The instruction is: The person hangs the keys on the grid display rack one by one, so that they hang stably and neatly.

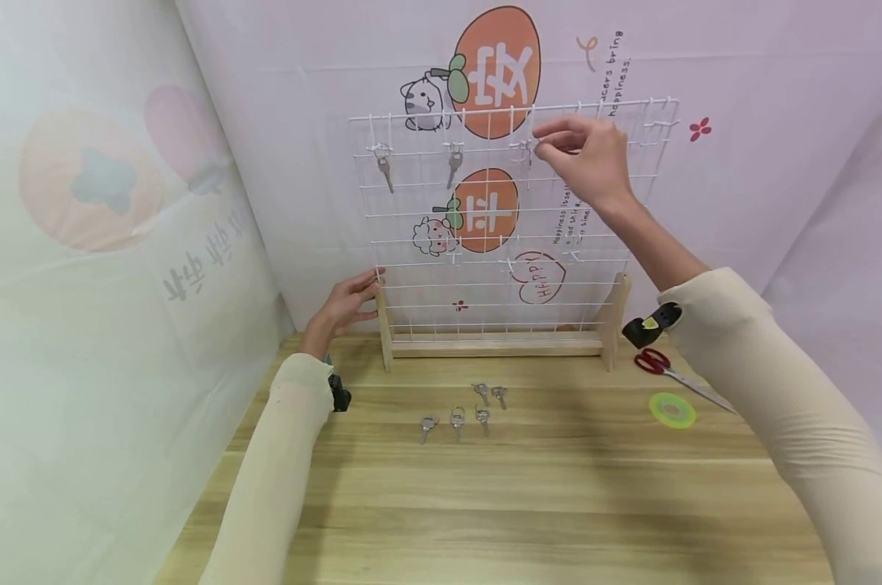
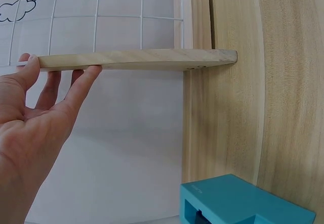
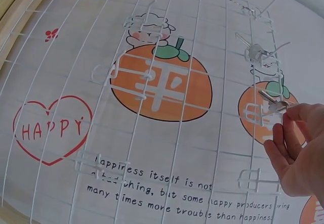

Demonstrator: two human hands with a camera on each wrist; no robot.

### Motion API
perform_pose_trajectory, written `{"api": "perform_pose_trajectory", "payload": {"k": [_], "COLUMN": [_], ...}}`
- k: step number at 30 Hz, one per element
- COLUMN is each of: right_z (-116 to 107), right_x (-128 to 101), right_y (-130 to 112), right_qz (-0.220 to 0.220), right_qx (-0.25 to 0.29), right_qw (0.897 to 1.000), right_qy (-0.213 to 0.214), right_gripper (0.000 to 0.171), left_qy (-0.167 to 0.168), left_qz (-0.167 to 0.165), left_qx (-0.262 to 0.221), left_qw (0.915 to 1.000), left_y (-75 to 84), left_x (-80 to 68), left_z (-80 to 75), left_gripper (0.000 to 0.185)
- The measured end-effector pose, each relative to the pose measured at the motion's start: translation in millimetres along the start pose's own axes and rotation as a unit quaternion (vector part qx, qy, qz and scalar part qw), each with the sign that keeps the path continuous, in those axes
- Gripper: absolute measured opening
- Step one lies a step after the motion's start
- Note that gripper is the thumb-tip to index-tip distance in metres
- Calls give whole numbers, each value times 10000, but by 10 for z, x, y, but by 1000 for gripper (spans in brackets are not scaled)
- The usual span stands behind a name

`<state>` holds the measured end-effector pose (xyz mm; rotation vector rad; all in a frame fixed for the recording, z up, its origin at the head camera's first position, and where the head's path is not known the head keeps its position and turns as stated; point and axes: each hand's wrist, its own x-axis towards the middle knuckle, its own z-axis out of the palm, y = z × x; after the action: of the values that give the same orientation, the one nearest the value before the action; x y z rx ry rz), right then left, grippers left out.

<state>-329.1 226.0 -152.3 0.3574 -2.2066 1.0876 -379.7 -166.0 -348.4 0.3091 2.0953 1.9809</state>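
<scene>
A white wire grid rack (image 1: 514, 244) stands upright in a wooden stand (image 1: 495, 348) at the back of the table. My right hand (image 1: 546, 145) is raised to its top row and pinches a small silver key (image 3: 273, 102) against a white hook (image 3: 253, 114). Two more keys (image 1: 385, 169) (image 1: 453, 162) hang from hooks to the left in the same row. My left hand (image 1: 367, 292) lies with straight fingers against the stand's left wooden post (image 2: 136, 59). Several loose keys (image 1: 457, 418) lie on the table in front of the rack.
Red-handled scissors (image 1: 656, 361) and a green tape roll (image 1: 671, 409) lie on the wooden table (image 1: 484, 504) at the right. A printed backdrop hangs close behind the rack. A teal block (image 2: 243, 204) shows low in the left wrist view.
</scene>
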Motion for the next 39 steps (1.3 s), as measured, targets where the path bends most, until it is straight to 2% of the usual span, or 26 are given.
{"api": "perform_pose_trajectory", "payload": {"k": [8,15,20,25,33,39], "right_z": [11,-10,-42,-49,-4,81], "right_x": [-13,-73,-170,-272,-442,-568], "right_y": [36,44,17,3,102,196], "right_qz": [125,34,-38,-194,-319,-472], "right_qx": [-95,-71,-58,-61,-55,2], "right_qw": [9997,9997,9994,9987,9974,9955], "right_qy": [-173,-232,-343,-468,-641,-827], "right_gripper": [28,31,33,33,30,27], "left_qy": [-23,28,40,30,73,135], "left_qz": [-7,30,103,44,67,14], "left_qx": [2,14,167,107,311,222], "left_qw": [10000,10000,9998,9999,9995,9997], "left_y": [-16,-45,-100,-69,-91,-59], "left_x": [10,29,69,63,86,51], "left_z": [-10,-8,-24,-31,-29,-2], "left_gripper": [51,50,50,50,50,49]}}
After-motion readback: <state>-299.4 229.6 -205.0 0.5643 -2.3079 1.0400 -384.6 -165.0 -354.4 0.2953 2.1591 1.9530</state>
